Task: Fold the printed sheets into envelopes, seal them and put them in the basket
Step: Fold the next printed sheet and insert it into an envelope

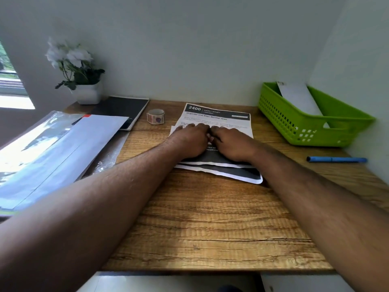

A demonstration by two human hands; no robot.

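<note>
Flat now, both palms down side by side on the printed sheets (216, 123) at mid-desk (210, 218): left hand (190, 140) and right hand (232, 144) nearly touching at the thumbs, fingers stretched forward and pressing, gripping nothing. Under the palms, a folded-up dark lower flap, with a second sheet's edge peeking out just nearer than the wrists. Beyond the fingertips, a bold heading reading "2400". Just ahead and left of the left hand, a roll of patterned tape (155, 116); farther left, a black notebook (124, 110), a potted white flower (81, 74) and a stack of plastic-wrapped paper (56, 148). Off to the right of the right hand, well apart, a green basket (294, 127) holding one white envelope (299, 98); nearer than it, a blue pen (336, 159).
</note>
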